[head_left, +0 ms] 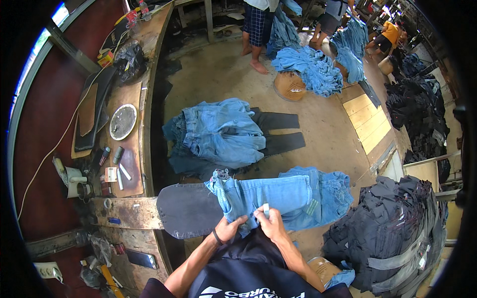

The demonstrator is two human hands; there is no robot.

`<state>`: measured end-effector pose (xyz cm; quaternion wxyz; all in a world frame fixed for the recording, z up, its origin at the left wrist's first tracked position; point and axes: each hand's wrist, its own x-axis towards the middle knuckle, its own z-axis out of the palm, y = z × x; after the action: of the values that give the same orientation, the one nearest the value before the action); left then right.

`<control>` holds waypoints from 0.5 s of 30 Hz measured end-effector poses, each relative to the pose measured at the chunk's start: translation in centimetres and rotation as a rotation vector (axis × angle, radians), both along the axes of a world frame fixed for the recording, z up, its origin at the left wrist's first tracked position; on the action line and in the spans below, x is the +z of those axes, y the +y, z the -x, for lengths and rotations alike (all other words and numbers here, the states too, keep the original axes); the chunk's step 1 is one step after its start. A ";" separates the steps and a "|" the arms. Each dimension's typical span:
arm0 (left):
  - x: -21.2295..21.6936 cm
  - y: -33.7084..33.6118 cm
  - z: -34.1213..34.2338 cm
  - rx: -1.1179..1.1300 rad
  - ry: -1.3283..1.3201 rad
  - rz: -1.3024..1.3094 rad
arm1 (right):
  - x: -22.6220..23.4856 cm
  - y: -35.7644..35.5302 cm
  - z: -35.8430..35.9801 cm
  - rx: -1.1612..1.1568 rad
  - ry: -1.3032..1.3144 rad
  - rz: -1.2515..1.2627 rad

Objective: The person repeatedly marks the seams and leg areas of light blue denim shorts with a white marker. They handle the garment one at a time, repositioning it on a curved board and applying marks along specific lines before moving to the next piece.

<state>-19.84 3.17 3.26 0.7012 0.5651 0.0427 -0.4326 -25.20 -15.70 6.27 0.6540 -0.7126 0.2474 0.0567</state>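
Light-blue jeans [278,193] lie across a dark padded board [186,211] in front of me, with gathered fabric at the left end. My left hand [231,229] pinches the near edge of this denim, a dark band around its wrist. Close beside it, my right hand [272,226] is closed around a small white object [266,210] that sticks up from the fingers. A short dark tip shows by that hand, but I cannot make out what kind of tool it is. More blue denim [330,196] hangs at the board's right end.
A pile of blue trousers [223,131] lies beyond the board. At left, a worn wooden bench [141,213] carries a round dish [123,122], white sticks [119,179] and a phone [142,259]. A bundled dark garment stack [382,233] stands right. Other people and denim-filled baskets [289,87] are farther back.
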 end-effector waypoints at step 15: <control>0.1 1.7 -4.8 -0.279 0.480 0.211 | 5.1 -3.3 0.8 0.252 -0.017 0.496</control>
<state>-15.06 4.90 3.40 0.6597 0.3713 0.0839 -0.6480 -26.04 -18.97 11.32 0.4496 -0.8765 0.1575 0.0691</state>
